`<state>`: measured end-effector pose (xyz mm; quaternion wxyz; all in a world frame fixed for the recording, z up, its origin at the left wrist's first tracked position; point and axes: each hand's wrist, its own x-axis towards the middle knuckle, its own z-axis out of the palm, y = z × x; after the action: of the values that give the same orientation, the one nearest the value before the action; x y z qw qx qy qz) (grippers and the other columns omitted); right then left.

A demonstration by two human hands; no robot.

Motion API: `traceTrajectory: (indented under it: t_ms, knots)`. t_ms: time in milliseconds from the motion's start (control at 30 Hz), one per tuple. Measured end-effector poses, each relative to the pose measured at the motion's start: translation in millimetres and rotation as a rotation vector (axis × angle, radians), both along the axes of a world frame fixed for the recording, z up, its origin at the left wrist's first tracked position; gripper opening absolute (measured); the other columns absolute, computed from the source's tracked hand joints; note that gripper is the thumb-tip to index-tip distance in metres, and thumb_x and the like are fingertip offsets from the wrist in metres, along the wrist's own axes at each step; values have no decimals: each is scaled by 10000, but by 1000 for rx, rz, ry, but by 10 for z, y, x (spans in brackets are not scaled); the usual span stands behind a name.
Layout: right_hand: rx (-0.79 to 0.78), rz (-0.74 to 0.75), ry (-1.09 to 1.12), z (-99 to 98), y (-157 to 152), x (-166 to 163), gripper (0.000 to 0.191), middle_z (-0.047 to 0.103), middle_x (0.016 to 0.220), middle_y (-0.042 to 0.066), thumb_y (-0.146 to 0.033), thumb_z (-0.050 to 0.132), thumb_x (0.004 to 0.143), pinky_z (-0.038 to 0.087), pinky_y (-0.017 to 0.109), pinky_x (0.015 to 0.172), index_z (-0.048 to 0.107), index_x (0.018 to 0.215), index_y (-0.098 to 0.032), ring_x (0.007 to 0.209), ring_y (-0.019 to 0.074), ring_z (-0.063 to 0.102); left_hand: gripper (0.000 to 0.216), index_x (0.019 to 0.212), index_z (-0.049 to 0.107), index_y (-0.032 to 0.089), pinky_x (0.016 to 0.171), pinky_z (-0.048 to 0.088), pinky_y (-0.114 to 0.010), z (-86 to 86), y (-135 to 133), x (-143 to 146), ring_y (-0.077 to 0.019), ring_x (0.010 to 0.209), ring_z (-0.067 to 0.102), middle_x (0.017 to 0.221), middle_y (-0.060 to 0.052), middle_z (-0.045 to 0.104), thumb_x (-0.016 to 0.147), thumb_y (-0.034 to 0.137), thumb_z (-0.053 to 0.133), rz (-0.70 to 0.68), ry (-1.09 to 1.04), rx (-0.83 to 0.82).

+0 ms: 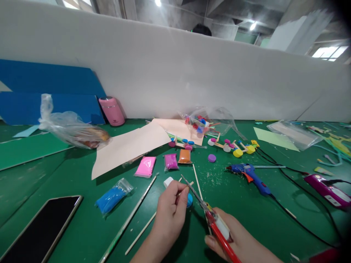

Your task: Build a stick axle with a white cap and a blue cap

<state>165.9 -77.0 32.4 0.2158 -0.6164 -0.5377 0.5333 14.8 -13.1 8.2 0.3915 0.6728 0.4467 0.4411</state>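
Observation:
My left hand is closed in a pinch, with the end of a short wooden stick showing at its fingertips. In my right hand are red-handled scissors; their metal blades point up and left, close to the left fingertips. Whether the blades touch the stick I cannot tell. A blue bottle cap lies partly hidden behind the left hand, and a white piece sits just beyond it. Thin wooden sticks rest on the green table on both sides of the left hand.
Blue, pink, magenta and orange packets lie nearby. A blue glue gun with a trailing cord is at right. Small wheeled models stand farther back. A phone lies left; a pink flask stands behind.

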Motion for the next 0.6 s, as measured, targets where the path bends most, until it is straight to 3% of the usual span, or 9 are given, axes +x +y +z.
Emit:
traceTrajectory:
  t_ms: [167, 467, 600]
  knots:
    - [51, -27, 8, -35, -24, 10, 226, 394, 661, -40, -325, 586, 683, 346, 183, 496, 434, 766, -179, 557, 91, 355, 127, 739, 487, 181, 491, 360, -200, -33, 7, -18, -108, 515, 448, 602, 28, 481, 837, 168, 407, 12, 128, 178]
    - [-66, -65, 228, -114, -71, 110, 519, 368, 642, -38, -675, 549, 600, 379, 186, 536, 503, 779, -191, 560, 96, 347, 131, 758, 492, 171, 530, 343, -260, -62, 37, -58, -158, 549, 436, 589, -13, 502, 804, 88, 401, 33, 429, 570]
    - [-63, 34, 230, -55, -63, 142, 481, 344, 635, -47, -626, 554, 646, 353, 179, 515, 494, 811, -178, 543, 86, 303, 155, 755, 491, 177, 518, 324, -262, -79, 30, -59, -162, 535, 415, 574, -10, 488, 805, 76, 384, 51, 471, 627]
